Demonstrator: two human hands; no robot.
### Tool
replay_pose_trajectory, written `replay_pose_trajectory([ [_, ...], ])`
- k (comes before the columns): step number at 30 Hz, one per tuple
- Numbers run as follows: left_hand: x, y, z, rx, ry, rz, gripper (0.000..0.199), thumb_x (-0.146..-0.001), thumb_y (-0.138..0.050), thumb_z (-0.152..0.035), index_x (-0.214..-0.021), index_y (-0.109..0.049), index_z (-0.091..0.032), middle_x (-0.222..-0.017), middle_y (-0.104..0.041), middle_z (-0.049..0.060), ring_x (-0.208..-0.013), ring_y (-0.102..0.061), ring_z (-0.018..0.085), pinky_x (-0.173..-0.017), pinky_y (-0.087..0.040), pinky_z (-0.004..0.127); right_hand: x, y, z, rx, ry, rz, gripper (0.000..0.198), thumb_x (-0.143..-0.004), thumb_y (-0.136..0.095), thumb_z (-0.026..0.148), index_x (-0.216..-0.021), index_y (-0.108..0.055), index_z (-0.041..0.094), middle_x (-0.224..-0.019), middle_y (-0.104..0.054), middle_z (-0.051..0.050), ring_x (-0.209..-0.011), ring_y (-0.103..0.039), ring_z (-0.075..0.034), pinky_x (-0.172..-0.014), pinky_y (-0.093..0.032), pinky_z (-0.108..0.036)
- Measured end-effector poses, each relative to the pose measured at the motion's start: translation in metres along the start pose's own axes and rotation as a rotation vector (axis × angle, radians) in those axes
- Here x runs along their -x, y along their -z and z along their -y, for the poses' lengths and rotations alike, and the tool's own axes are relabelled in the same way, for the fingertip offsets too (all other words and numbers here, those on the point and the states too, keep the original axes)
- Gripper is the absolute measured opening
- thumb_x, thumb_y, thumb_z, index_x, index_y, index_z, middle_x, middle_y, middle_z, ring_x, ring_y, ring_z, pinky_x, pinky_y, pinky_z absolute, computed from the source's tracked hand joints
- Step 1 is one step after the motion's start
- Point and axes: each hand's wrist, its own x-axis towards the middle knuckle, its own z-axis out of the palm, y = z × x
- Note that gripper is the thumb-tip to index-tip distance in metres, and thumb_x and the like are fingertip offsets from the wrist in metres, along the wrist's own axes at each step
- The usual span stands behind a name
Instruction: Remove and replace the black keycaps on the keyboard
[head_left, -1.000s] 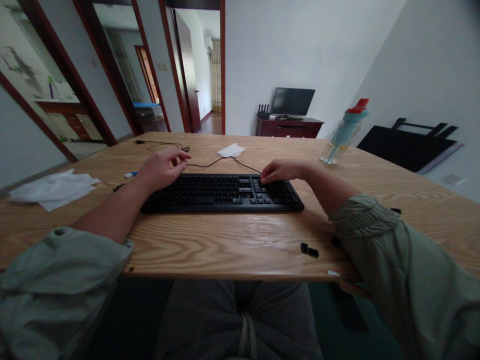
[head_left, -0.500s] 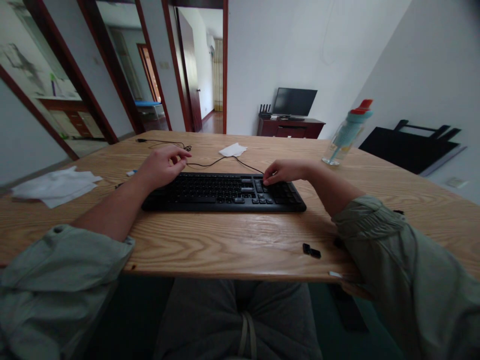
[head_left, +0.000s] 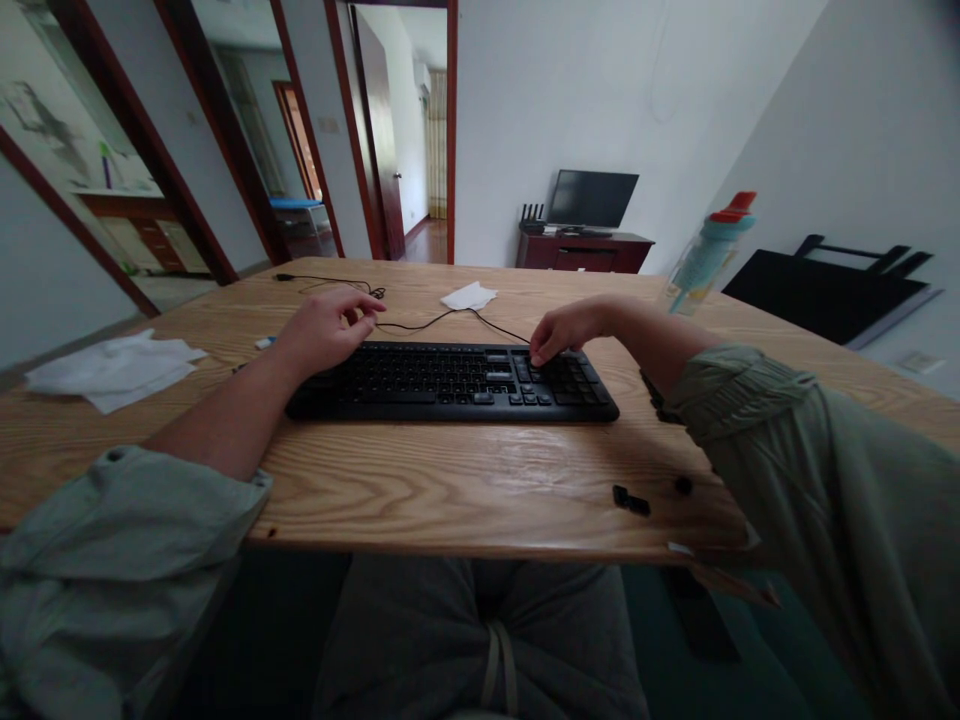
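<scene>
A black keyboard (head_left: 420, 385) lies flat on the wooden table, with some gaps among its keys. Over its upper left corner rests my left hand (head_left: 334, 325), fingers loosely bent and apart, holding nothing. My right hand (head_left: 566, 328) points down at the keys left of the number pad, its thumb and fingertips pinched together. Whatever is between those fingertips is too small to see. Two small black keycaps (head_left: 631, 500) lie near the table's front edge, and more black pieces (head_left: 660, 400) show partly behind my right forearm.
White tissues (head_left: 112, 370) lie at the left, and another crumpled tissue (head_left: 469, 296) lies behind the keyboard. A thin black cable (head_left: 420, 327) runs across the back of the wooden table (head_left: 450, 490). At the right back stands a clear water bottle (head_left: 709, 255) with a red-topped lid.
My right hand has lifted slightly and its forearm has tilted up, uncovering more black pieces on the right. My left hand stays in place on the keyboard's corner.
</scene>
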Motion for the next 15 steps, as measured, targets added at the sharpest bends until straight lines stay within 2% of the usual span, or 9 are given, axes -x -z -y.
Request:
replay_pose_trajectory([
  [4,0.0005,-0.0005,0.0014,0.026,0.012,-0.008,0.025,-0.086,-0.057,-0.031,-0.101,-0.074,-0.02,-0.092,-0.07,0.005,-0.068,-0.053,0.014,-0.065,-0.044,0.029,-0.0004,-0.0015,0.0005,0.03,-0.029,-0.007,0.065,-0.055,-0.08,0.07,-0.095,-0.072,0.02,-0.08,-0.064,-0.003,-0.071,-0.048,-0.016,-0.059,-0.035,-0.029],
  [11,0.0009,-0.0015,0.0052,0.046,-0.008,-0.03,0.028,-0.087,-0.057,-0.03,-0.102,-0.075,-0.015,-0.088,-0.069,0.005,-0.066,-0.053,0.013,-0.065,-0.044,0.028,0.0026,-0.0066,-0.0034,0.085,0.052,-0.058,0.065,-0.062,-0.074,0.072,-0.099,-0.072,0.019,-0.079,-0.064,-0.003,-0.068,-0.048,-0.016,-0.058,-0.036,-0.03],
  [15,-0.0006,-0.004,0.0059,0.025,0.004,-0.005,0.03,-0.086,-0.056,-0.031,-0.103,-0.075,-0.015,-0.089,-0.07,0.006,-0.067,-0.054,0.013,-0.066,-0.044,0.028,-0.0009,-0.0063,-0.0051,0.117,0.044,-0.086,0.062,-0.062,-0.075,0.069,-0.098,-0.074,0.018,-0.08,-0.066,-0.003,-0.071,-0.051,-0.017,-0.061,-0.038,-0.03],
])
